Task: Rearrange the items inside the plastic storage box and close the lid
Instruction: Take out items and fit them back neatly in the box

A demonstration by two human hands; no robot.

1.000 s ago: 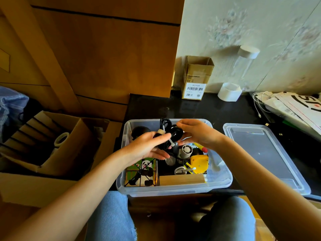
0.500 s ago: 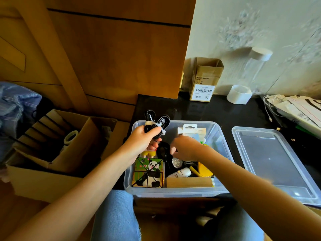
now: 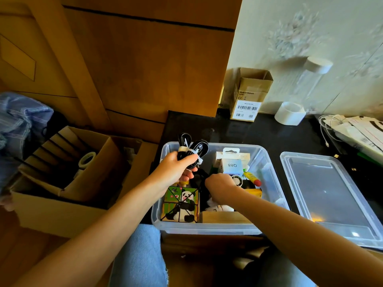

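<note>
one cable bundle (image 3: 191, 151) in l fingers (image 3: 186, 160)

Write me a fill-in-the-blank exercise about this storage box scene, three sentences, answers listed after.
1. The left hand grips a bundle of black ____ bound with a white tie.
2. The clear lid lies on the dark counter, to the ____ of the plastic storage box.
3. The cube in the box's near left corner shows a picture of a ____.

Missing words: cables; right; panda
</note>
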